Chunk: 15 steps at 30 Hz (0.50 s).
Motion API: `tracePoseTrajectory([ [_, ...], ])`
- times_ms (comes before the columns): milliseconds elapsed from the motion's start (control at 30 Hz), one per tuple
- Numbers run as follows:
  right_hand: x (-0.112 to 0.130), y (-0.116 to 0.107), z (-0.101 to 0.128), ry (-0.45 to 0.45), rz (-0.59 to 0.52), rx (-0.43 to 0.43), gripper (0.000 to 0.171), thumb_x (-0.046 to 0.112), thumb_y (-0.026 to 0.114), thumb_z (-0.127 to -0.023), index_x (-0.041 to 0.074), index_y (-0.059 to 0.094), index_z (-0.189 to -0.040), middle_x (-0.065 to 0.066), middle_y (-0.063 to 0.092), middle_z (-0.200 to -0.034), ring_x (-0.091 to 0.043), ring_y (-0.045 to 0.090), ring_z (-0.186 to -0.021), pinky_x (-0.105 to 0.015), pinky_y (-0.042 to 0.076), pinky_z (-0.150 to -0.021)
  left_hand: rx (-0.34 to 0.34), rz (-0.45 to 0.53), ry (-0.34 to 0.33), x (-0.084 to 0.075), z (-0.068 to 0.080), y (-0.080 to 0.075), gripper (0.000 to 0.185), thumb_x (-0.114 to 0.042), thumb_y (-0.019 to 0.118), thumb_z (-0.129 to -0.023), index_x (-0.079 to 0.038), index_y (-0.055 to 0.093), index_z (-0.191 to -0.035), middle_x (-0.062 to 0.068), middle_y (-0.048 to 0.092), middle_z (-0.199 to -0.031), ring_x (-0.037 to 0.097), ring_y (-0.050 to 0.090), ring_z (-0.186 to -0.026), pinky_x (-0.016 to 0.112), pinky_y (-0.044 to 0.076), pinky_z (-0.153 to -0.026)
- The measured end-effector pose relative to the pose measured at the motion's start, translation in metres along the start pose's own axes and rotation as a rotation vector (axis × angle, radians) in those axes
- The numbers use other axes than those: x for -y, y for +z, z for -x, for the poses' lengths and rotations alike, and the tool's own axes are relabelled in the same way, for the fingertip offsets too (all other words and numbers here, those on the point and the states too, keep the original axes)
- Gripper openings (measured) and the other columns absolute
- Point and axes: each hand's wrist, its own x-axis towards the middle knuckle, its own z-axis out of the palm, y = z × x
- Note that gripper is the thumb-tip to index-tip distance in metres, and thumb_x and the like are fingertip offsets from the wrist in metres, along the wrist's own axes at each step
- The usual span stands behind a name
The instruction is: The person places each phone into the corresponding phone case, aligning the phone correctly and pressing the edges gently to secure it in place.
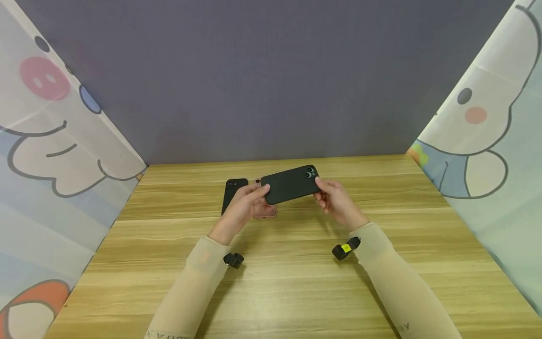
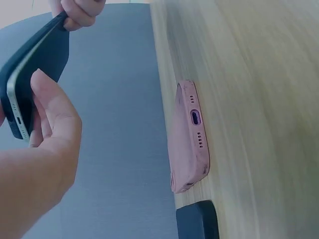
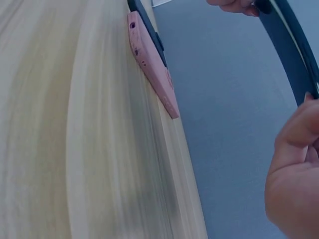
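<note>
Both hands hold a smartphone (image 1: 290, 184) with a black case above the table, camera lenses facing up. My left hand (image 1: 243, 205) grips its left end, thumb on the black back. At the camera end, my right hand (image 1: 337, 200) pinches the corner with thumb and fingers. A pale phone edge with a charging port shows along the black case in the left wrist view; whether the case is fully on, I cannot tell. Beneath the left hand lies a pink-cased phone (image 2: 190, 139), partly hidden in the head view. Beside it is a black phone (image 1: 230, 192).
The wooden table (image 1: 288, 292) runs back to a grey upright panel (image 1: 271, 84). Cartoon-printed sheets, one on the left (image 1: 55, 141) and one on the right (image 1: 487, 141), flank the table. Small black devices sit at the left wrist (image 1: 234, 260) and right wrist (image 1: 346, 248).
</note>
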Motion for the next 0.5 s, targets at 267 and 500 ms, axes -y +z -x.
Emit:
tracePoseTrajectory([
  [267,0.002,0.007,0.002,-0.022,-0.027,-0.089,0.040,0.029,0.048,-0.110,0.009,0.058,-0.077,0.002,0.052,-0.060,-0.006,0.043,-0.044,-0.019,0.036,-0.041,-0.046,-0.109,0.051,0.003,-0.001,-0.002,0.028,-0.030,0.066,-0.101,-0.002,0.063,-0.101,0.012,0.068,-0.090,0.022,0.067,-0.080,0.041,0.058,-0.082],
  [500,0.003,0.016,0.004,-0.034,-0.008,-0.130,0.040,0.031,0.049,-0.109,0.008,0.058,-0.078,0.001,0.051,-0.061,-0.006,0.043,-0.045,-0.019,0.036,-0.041,-0.240,-0.238,0.127,0.004,-0.003,0.005,0.036,-0.037,0.075,-0.094,-0.002,0.069,-0.087,0.012,0.068,-0.078,0.020,0.065,-0.068,0.034,0.056,-0.068],
])
